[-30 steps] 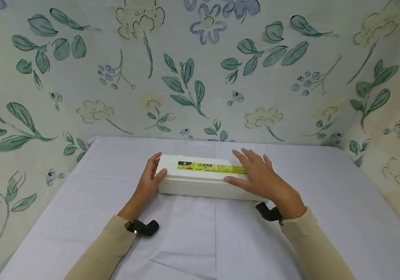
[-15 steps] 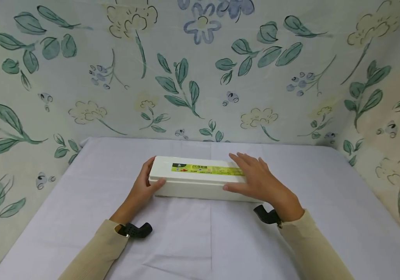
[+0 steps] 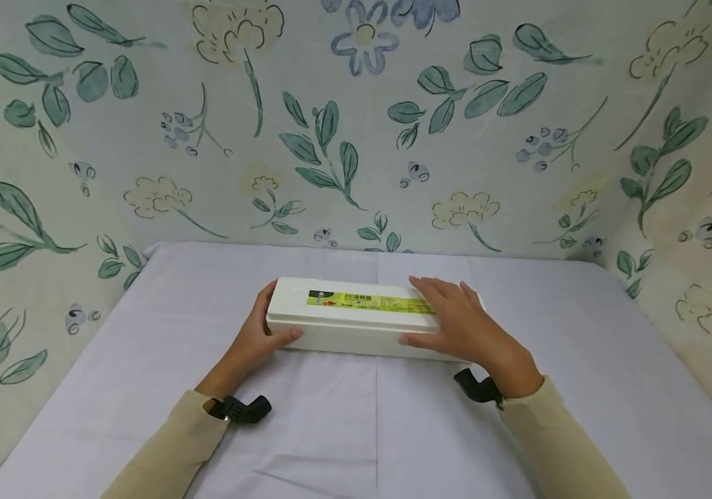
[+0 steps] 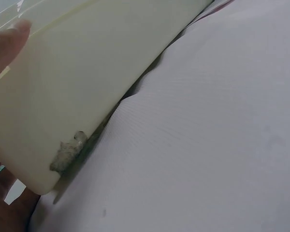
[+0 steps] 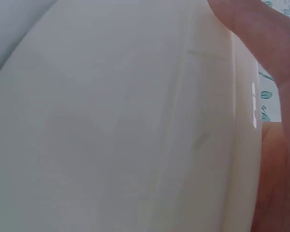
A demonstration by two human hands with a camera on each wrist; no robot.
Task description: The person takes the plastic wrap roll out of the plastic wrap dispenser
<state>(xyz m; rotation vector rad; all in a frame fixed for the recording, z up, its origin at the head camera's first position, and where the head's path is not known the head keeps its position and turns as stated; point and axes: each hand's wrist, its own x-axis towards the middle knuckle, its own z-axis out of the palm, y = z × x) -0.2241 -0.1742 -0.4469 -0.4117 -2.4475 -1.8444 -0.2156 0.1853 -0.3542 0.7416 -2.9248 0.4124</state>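
A long white cling film box [image 3: 337, 336] with a rounded lid lies on the cloth-covered table, its yellow-green label [image 3: 362, 302] facing up. My left hand [image 3: 256, 336] grips its left end, thumb along the front face and fingers around the end. Over the right end lies my right hand [image 3: 468, 322], fingers across the lid and thumb on the front, covering part of the label. In the left wrist view, the front wall [image 4: 87, 63] shows a rough grey patch [image 4: 67, 152] near the bottom corner. The right thumb [image 5: 261, 34] lies against the box in the right wrist view.
A white cloth [image 3: 318, 423] with creases covers the table. Behind it and at both sides hangs a floral curtain [image 3: 237, 152]. Black curved camera mounts sit on the left wrist [image 3: 246, 410] and right wrist [image 3: 476, 387], below beige sleeves [image 3: 175, 443].
The box has shifted slightly left. My left thumb has moved from the lid's edge down onto the front face, and the right fingers have lowered onto the lid.
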